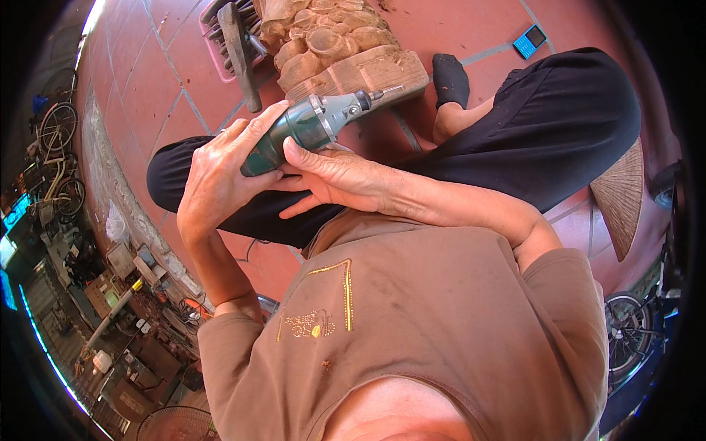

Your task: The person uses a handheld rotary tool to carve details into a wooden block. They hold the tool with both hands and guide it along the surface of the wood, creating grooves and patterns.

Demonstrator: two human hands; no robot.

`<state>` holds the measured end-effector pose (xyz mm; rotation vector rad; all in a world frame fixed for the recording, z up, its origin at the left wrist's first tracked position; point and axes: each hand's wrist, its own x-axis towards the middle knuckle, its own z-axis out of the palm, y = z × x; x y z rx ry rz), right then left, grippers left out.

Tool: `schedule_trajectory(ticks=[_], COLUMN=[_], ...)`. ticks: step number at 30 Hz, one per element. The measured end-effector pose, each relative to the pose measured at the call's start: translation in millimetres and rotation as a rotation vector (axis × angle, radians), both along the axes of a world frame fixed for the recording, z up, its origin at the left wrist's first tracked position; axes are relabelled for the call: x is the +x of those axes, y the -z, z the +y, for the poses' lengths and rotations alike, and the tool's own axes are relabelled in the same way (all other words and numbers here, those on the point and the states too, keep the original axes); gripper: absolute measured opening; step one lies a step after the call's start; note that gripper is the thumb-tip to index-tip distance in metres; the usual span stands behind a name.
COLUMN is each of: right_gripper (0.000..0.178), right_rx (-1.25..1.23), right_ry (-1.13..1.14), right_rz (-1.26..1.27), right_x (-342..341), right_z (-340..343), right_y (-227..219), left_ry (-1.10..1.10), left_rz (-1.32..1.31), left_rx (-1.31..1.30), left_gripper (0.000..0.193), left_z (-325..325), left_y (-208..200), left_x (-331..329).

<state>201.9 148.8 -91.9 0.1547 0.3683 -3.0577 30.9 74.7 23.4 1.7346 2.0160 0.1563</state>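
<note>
Red tiled floor, we sit cross-legged w/ a carved wood figure ahead. Left hand wrapped tight round the rear of the green rotary grinder, right hand fingers laid along its body. Long axis runs lower-left to upper-right, bit pointing at the carving's base; best we keep both hands braced and go light w/ the tip.

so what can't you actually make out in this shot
- Head view: the tip of the green rotary tool is too small to tell whether it touches the wooden carving.
- The carving's upper part is cut off by the top edge.
- The left hand wraps the tool's rear, hiding its end; the right hand covers its underside.
- The tray of tools behind is partly cut off, its contents unclear.
</note>
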Motion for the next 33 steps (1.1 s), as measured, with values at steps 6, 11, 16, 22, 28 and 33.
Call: schedule_trajectory(ticks=[6,11,16,22,28,33], right_gripper=[0.08,0.076,0.08,0.078,0.076,0.075], right_rx=[-0.004,-0.022,-0.001,-0.006,-0.014,-0.018], right_ry=[-0.005,0.007,-0.004,-0.003,0.002,0.001], right_rz=[0.012,-0.014,0.011,0.0,0.008,-0.005], right_x=[-0.4,1.1,-0.6,-0.6,-0.8,-0.8], right_z=[-0.6,-0.1,1.4,2.0,1.0,1.6], right_y=[1.9,-1.4,1.6,2.1,3.3,3.6], left_ry=[0.001,-0.004,-0.01,-0.014,-0.009,-0.005], left_rz=[0.017,0.017,0.002,0.016,0.006,0.0], left_rx=[-0.003,-0.012,0.003,-0.006,0.009,0.016], left_gripper=[0.093,0.093,0.093,0.092,0.092,0.092], left_z=[-0.3,0.6,1.3,2.0,1.4,1.9], left_y=[-0.3,-0.4,0.3,0.9,1.2,1.8], left_x=[0.2,0.7,0.7,0.9,1.2,1.2])
